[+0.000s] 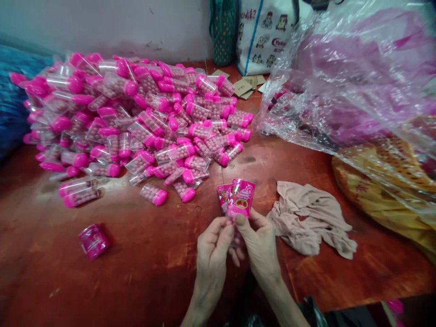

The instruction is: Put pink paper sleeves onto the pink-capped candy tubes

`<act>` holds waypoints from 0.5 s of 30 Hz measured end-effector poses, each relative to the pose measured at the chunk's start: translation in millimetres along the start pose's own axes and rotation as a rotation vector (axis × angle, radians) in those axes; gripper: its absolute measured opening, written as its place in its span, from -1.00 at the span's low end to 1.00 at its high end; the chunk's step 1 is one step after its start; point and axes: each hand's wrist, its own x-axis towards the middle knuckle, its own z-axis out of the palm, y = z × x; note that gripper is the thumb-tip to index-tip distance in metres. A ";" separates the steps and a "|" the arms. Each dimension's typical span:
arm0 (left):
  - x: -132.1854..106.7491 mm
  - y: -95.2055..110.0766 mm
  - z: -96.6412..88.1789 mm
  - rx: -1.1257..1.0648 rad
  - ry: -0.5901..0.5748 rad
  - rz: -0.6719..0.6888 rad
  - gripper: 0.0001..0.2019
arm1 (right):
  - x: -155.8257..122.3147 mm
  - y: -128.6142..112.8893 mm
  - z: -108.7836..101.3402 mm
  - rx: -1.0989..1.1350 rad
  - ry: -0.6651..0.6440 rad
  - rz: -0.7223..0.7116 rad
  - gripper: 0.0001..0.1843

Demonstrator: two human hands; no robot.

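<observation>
In the head view, my left hand (pixel 213 247) and my right hand (pixel 262 243) meet at the front of the table, both closed. They pinch the lower edge of a pink printed wrapper (pixel 242 195), with my right thumb across its front. Behind it, to the left, part of a second pink wrapper (pixel 223 193) shows. What lies between my palms, under the fingers, is too obscured to make out. Beyond my hands spreads a large heap of clear bottles (pixel 146 127) with bright pink caps, filled with small pink balls.
Pink wrappers (pixel 93 241) lie in a small stack on the red-brown table (pixel 143 272) at left. A beige cloth (pixel 313 218) is right of my hands. Clear plastic sheeting (pixel 327 86) and a yellow bag (pixel 384 195) fill the right side. Cardboard pieces (pixel 247 86) lie near a white bag (pixel 265 36).
</observation>
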 end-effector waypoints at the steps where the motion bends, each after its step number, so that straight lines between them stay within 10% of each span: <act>1: 0.9 0.8 -0.8 -0.027 -0.021 -0.007 -0.86 | 0.3 -1.5 -2.3 0.037 -0.043 0.004 -0.71; 15: 0.6 -1.5 -1.7 -0.236 0.166 0.027 -0.85 | -12.0 16.4 16.9 -0.267 0.081 -0.166 -0.79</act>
